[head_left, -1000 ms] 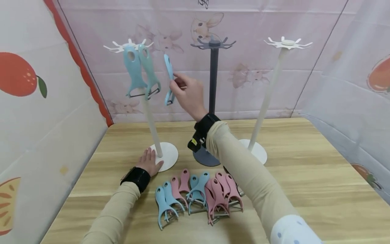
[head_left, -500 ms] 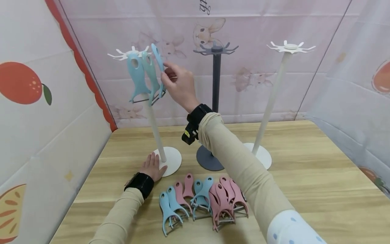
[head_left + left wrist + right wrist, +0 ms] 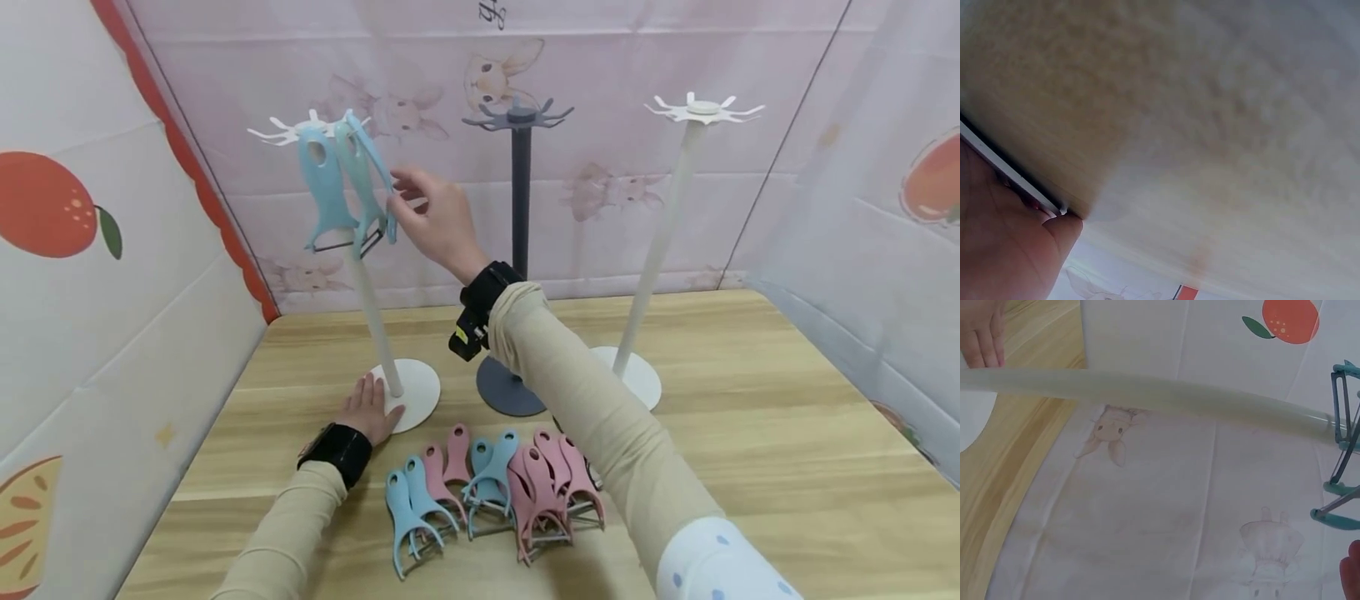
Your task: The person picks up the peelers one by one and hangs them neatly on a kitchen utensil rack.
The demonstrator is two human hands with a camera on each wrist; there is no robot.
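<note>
My left hand (image 3: 369, 410) lies with extended fingers on the round white base (image 3: 422, 395) of the left stand; its palm (image 3: 1010, 256) shows beside the base edge in the left wrist view. My right hand (image 3: 438, 218) pinches the edge of a tilted blue peeler (image 3: 372, 157) between thumb and forefinger, its top at the left stand's white hooks (image 3: 279, 133). Beside it hang a blue peeler (image 3: 327, 185) and a greenish one (image 3: 358, 171). In the right wrist view, peelers (image 3: 1338, 520) and a fingertip (image 3: 1350, 572) show at the right edge.
Blue peelers (image 3: 405, 517) and pink peelers (image 3: 542, 483) lie in a cluster at the front of the wooden table (image 3: 750, 433). A dark grey stand (image 3: 521, 192) is behind my right forearm, and another white stand (image 3: 663, 225) is to the right. Printed cloth (image 3: 585, 67) surrounds the table.
My right hand has carried the blue peeler left to the hooks, where its top now leans leftward beside the greenish peeler. My left hand has stayed on the base. The head view has shifted slightly.
</note>
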